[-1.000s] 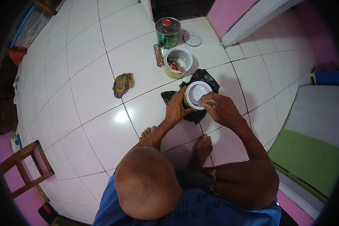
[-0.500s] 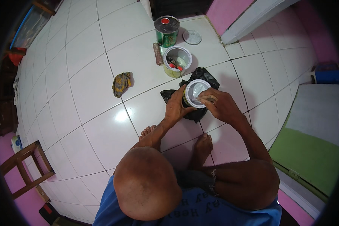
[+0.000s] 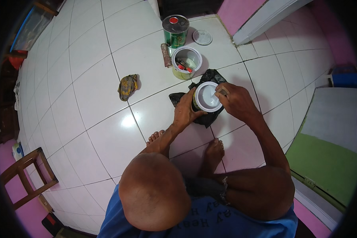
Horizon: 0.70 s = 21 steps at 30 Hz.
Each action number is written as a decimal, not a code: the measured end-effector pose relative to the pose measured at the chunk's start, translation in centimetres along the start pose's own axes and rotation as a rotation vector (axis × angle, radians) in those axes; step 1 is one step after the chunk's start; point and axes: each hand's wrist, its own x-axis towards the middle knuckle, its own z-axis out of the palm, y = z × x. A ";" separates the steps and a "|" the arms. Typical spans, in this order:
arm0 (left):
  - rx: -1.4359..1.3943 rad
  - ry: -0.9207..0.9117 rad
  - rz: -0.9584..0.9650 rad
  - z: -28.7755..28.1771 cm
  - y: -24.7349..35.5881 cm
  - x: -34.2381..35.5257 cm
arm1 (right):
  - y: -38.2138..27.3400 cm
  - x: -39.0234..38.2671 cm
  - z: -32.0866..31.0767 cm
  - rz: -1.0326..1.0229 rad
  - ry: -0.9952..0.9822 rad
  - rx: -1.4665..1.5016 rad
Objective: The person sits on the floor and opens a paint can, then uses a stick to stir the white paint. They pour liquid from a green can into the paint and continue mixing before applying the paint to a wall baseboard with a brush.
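A round paint can [image 3: 206,110] with a white rim stands on a crumpled black plastic bag [image 3: 211,118] on the floor before me. White paint [image 3: 208,99] shows inside it. My left hand [image 3: 185,110] is wrapped round the can's left side. At its right rim, my right hand [image 3: 238,103] is closed on a short stick [image 3: 223,92], whose lower end reaches into the can's mouth. Just beyond stands a pale tub [image 3: 182,75] holding tools with red ends [image 3: 181,66]; a worn paint roller cover [image 3: 166,55] lies against its left side.
Behind the tub are a green metal can [image 3: 175,35] with a red cap and a round lid [image 3: 202,37]. A yellow-and-grey rag [image 3: 127,87] lies to the left. A wooden frame [image 3: 29,174] is at far left, a green-and-white panel [image 3: 325,154] at right.
My right hand has shifted slightly up and right with the stick, uncovering more of the paint. The left hand keeps its hold on the can.
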 end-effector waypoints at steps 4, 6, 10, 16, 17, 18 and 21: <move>0.031 0.064 0.084 0.5 -0.7 0.0 | 1.2 -0.2 1.5 0.397 -0.023 0.584; 0.039 0.048 0.085 0.6 -0.7 0.2 | 0.8 -0.1 1.7 0.555 0.058 0.726; 0.067 0.079 0.124 0.5 -0.7 -0.1 | 0.7 0.0 2.4 0.244 0.283 0.425; 0.048 0.052 0.097 0.5 -0.5 0.0 | 0.6 0.2 0.8 0.382 -0.023 0.363; 0.044 0.040 0.086 0.4 -0.3 0.0 | 1.7 -0.1 2.1 0.401 -0.044 0.398; 0.039 0.028 0.075 0.3 -0.2 0.1 | 2.5 -0.5 3.1 0.420 -0.066 0.433; 0.064 0.057 0.093 0.2 -0.6 -0.2 | 0.9 0.6 2.0 0.218 0.269 0.514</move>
